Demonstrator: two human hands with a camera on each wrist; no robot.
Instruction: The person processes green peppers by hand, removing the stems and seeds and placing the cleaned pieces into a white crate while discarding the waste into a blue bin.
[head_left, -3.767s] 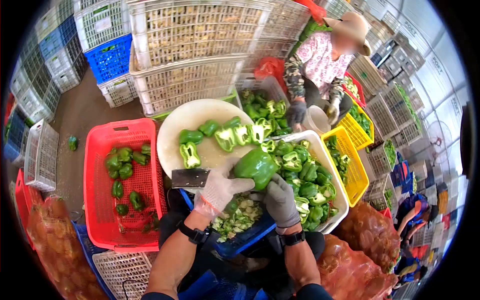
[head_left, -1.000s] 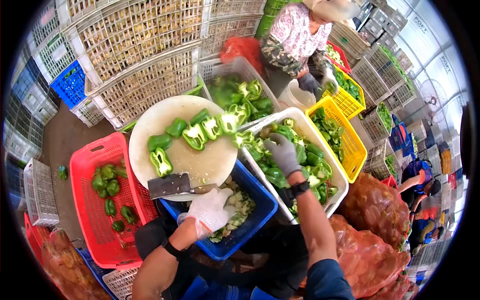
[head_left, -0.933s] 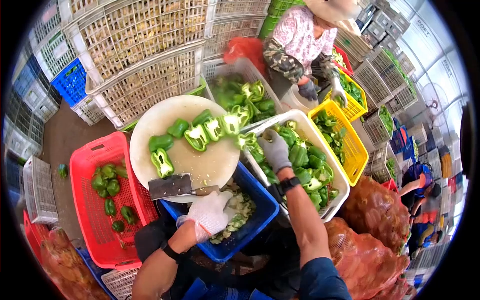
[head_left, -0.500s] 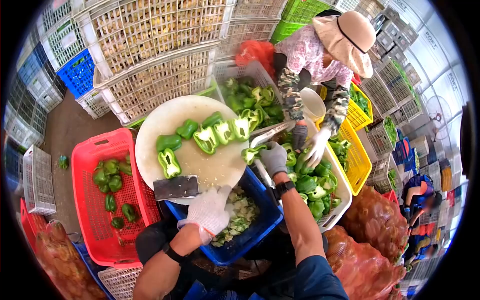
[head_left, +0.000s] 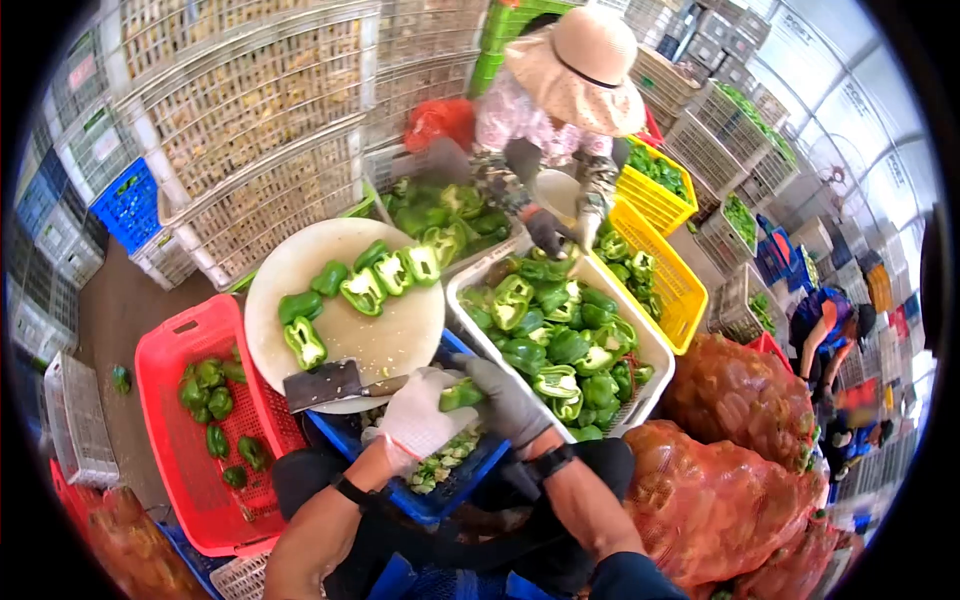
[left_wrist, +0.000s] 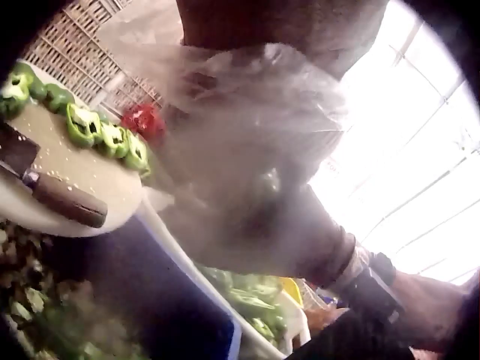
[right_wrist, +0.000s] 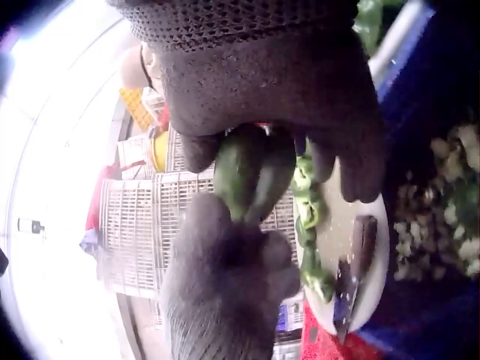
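Note:
In the head view, a green bell pepper [head_left: 461,395] is held between my two gloved hands over the blue crate [head_left: 425,508]. My left hand [head_left: 415,412], in a white glove, grips its left end. My right hand [head_left: 508,400], in a grey glove, grips it from the right. The right wrist view shows the pepper [right_wrist: 251,172] pinched between the fingers of both hands. Just left of them, a cleaver [head_left: 325,384] lies on the round white cutting board [head_left: 390,330], its handle close to my left hand. Several cut peppers [head_left: 362,292] line the board's far side.
A white crate [head_left: 648,395] full of cut peppers stands at right. The red crate [head_left: 165,440] at left holds several whole peppers. Trimmings [head_left: 440,465] lie in the blue crate. Red mesh sacks [head_left: 720,500] sit at lower right; another person [head_left: 560,130] works opposite.
My right hand has come from the white crate toward my left hand, and both now hold a pepper. The other person's hands have drawn back to the white crate's far edge.

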